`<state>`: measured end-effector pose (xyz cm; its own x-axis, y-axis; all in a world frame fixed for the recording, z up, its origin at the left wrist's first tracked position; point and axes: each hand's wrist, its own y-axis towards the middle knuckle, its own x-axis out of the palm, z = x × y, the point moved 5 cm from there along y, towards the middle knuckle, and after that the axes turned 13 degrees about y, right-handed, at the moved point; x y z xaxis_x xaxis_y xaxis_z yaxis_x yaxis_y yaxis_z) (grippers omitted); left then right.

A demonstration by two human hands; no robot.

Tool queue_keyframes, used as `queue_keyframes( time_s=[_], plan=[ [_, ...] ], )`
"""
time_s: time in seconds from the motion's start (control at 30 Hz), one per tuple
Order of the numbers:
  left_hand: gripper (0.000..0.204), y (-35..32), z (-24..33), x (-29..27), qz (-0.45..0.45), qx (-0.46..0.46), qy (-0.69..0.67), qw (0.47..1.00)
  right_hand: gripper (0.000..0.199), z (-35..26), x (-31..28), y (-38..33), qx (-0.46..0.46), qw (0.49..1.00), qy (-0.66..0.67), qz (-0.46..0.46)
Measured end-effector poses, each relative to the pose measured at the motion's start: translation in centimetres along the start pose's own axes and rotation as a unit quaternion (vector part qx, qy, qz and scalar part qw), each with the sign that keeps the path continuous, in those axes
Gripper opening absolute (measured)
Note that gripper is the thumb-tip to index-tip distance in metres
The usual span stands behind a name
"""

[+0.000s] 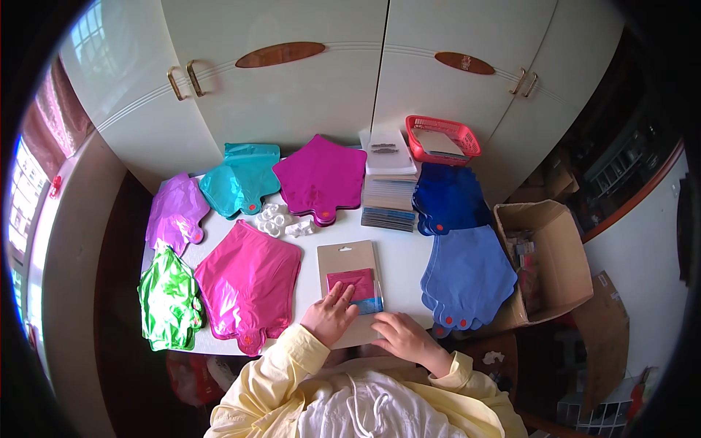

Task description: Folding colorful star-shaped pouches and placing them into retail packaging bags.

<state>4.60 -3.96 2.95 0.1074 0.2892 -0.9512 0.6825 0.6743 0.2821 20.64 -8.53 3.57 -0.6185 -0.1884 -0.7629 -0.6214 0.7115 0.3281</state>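
Observation:
A brown backing card (345, 257) with a hanging hole lies on the white table in front of me. On it rests a small folded pink foil piece (359, 277), with a blue strip (371, 304) along its lower edge. My left hand (328, 317) presses down on the pink piece and the card with outstretched fingers. Just off the card's lower right corner, my right hand (403, 337) rests near the table's front edge, its fingers apart and slightly bent. Nothing shows in it. A shiny pink stack of foil balloons (250, 285) lies to the left.
More foil balloon stacks lie around: green (169, 299), lilac (175, 212), teal (241, 179), magenta (321, 177), dark blue (449, 197), light blue (469, 274). Behind are white ribbon rolls (274, 219), stacked cards (389, 191) and a red basket (467, 137). A cardboard box (562, 270) stands right.

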Motion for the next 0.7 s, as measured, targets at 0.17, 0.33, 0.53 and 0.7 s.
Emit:
queue_keyframes(
  time_s=[0.17,0.33,0.53,0.7],
  plan=[
    [0.014,0.0,-0.2,0.2,0.008,-0.003,-0.018,1.0,0.041,1.5,-0.3,1.3,0.025,0.998,-0.04,0.052],
    [0.014,0.0,-0.5,-0.1,0.01,0.009,-0.032,0.999,0.044,3.3,0.0,2.2,0.025,0.997,-0.01,0.074],
    [0.013,0.1,-0.5,0.0,0.009,0.018,-0.015,1.0,0.034,3.9,-0.3,2.4,0.025,0.994,0.018,0.101],
    [0.015,0.1,-0.6,0.1,0.005,0.008,-0.026,1.0,0.028,4.2,-0.5,2.5,0.027,0.992,0.054,0.115]
  ],
)
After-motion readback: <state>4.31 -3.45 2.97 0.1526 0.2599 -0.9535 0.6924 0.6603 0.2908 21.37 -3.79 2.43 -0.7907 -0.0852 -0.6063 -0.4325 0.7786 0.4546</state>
